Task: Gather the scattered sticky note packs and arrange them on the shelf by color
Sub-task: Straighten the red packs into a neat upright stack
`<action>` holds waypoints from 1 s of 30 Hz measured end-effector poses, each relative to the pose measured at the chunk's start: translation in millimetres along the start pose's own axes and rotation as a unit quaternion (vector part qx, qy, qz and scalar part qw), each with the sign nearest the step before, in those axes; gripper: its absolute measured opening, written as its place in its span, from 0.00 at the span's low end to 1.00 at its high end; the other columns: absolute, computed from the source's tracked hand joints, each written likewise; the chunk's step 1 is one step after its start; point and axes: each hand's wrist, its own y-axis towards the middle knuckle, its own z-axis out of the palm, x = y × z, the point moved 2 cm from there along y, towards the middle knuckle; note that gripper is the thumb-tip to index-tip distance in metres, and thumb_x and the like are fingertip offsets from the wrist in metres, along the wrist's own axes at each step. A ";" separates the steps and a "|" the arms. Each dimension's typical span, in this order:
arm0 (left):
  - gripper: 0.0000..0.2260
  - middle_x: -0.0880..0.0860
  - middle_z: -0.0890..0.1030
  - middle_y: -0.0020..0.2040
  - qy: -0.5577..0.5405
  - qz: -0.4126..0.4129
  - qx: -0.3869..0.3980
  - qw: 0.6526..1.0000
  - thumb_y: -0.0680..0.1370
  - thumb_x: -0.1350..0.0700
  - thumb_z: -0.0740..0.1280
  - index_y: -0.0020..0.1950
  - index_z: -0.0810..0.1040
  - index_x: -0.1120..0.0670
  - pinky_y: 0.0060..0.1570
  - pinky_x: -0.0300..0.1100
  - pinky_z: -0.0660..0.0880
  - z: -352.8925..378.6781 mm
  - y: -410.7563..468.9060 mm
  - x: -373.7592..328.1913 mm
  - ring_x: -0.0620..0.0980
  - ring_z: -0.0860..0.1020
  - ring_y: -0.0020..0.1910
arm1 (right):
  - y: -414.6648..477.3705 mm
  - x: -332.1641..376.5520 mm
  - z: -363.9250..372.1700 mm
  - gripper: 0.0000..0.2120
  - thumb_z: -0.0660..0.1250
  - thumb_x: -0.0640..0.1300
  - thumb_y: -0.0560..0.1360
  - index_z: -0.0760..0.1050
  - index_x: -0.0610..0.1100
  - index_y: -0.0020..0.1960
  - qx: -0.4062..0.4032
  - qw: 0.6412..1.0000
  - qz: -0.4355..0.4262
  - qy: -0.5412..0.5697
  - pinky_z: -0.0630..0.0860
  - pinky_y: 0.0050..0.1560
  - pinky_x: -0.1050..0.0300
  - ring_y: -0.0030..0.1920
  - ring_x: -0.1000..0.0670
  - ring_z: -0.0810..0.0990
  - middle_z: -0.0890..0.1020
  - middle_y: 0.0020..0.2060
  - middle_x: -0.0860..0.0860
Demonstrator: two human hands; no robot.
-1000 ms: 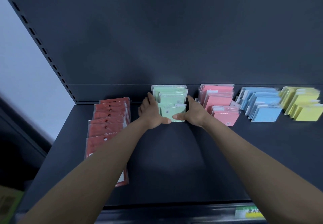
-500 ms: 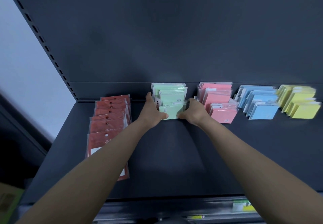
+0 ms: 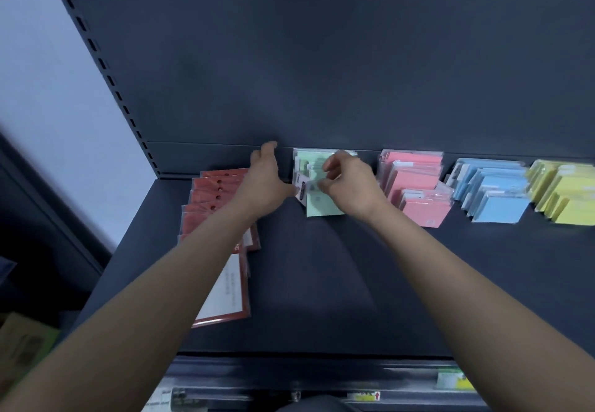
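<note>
Several clear-wrapped pale-green packs (image 3: 323,207) overlap, right hand (image 3: 351,183) pinching them, left hand (image 3: 264,183) loose-fingered alongside.

In front of the green packs (image 3: 323,207) the dark shelf (image 3: 322,289) lies bare to its front edge, crossed only by two forearms. Left of the green packs, the left hand (image 3: 262,183) fills the narrow gap before the red packs (image 3: 216,186). Right of them, the right hand (image 3: 349,183), fingers curled on a green pack, covers the slim gap before the pink packs (image 3: 415,180). The blue packs (image 3: 497,196) and yellow packs (image 3: 566,196) follow closely. The back panel (image 3: 322,57) stands directly behind.
</note>
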 end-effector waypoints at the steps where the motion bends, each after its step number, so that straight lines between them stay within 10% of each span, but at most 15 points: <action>1: 0.37 0.58 0.64 0.66 0.015 0.004 -0.003 1.000 0.70 0.61 0.73 0.73 0.56 0.56 0.55 0.41 0.70 -11.0 -2.2 0.5 0.56 0.73 0.55 | 0.0 7.8 8.0 0.08 0.68 0.38 0.73 0.72 0.43 0.50 0.025 0.999 -0.015 0.023 0.67 0.36 0.62 0.43 0.48 0.74 0.77 0.41 0.50; 6: 0.30 0.57 0.63 0.64 0.133 -0.022 0.007 0.991 0.71 0.59 0.72 0.69 0.62 0.56 0.49 0.39 0.68 -63.6 -20.8 23.2 0.52 0.71 0.53 | 3.0 31.3 53.6 0.20 0.71 0.44 0.73 0.73 0.40 0.62 0.163 0.985 -0.016 0.054 0.74 0.47 0.62 0.50 0.49 0.77 0.78 0.50 0.48; 10: 0.44 0.56 0.61 0.65 0.244 -0.117 0.096 0.958 0.64 0.50 0.78 0.72 0.57 0.54 0.61 0.50 0.70 -89.3 -46.3 58.6 0.57 0.67 0.64 | 6.1 36.7 85.6 0.37 0.73 0.50 0.71 0.62 0.38 0.72 0.227 0.966 0.053 0.113 0.73 0.63 0.50 0.62 0.47 0.74 0.73 0.65 0.47; 14: 0.56 0.53 0.59 0.68 0.248 -0.163 0.221 0.929 0.59 0.48 0.80 0.74 0.44 0.44 0.67 0.56 0.66 -91.7 -70.5 91.8 0.58 0.66 0.68 | 7.5 48.4 105.9 0.28 0.75 0.44 0.70 0.66 0.44 0.65 0.263 0.941 0.105 0.184 0.74 0.47 0.60 0.52 0.52 0.76 0.78 0.53 0.52; 20: 0.64 0.58 0.53 0.75 0.112 -0.181 0.166 0.963 0.59 0.53 0.81 0.73 0.30 0.43 0.70 0.56 0.61 -82.3 -69.3 118.9 0.59 0.63 0.71 | 14.2 53.8 123.4 0.31 0.77 0.37 0.67 0.64 0.41 0.63 0.224 0.927 0.158 0.256 0.77 0.36 0.59 0.46 0.49 0.81 0.80 0.53 0.46; 27: 0.59 0.52 0.70 0.70 -0.003 -0.189 0.144 0.971 0.62 0.55 0.80 0.76 0.37 0.53 0.65 0.45 0.65 -88.3 -44.0 123.6 0.53 0.69 0.67 | 27.2 56.5 127.7 0.12 0.75 0.38 0.69 0.76 0.39 0.50 0.231 0.896 0.198 0.325 0.81 0.34 0.58 0.31 0.51 0.84 0.85 0.33 0.46; 30: 0.46 0.50 0.77 0.62 -0.013 -0.193 0.177 0.965 0.56 0.53 0.82 0.69 0.62 0.56 0.64 0.49 0.70 -89.4 -32.2 127.0 0.53 0.75 0.62 | 34.9 59.2 127.5 0.10 0.75 0.36 0.69 0.77 0.38 0.46 0.222 0.891 0.227 0.324 0.82 0.37 0.55 0.29 0.49 0.84 0.84 0.29 0.46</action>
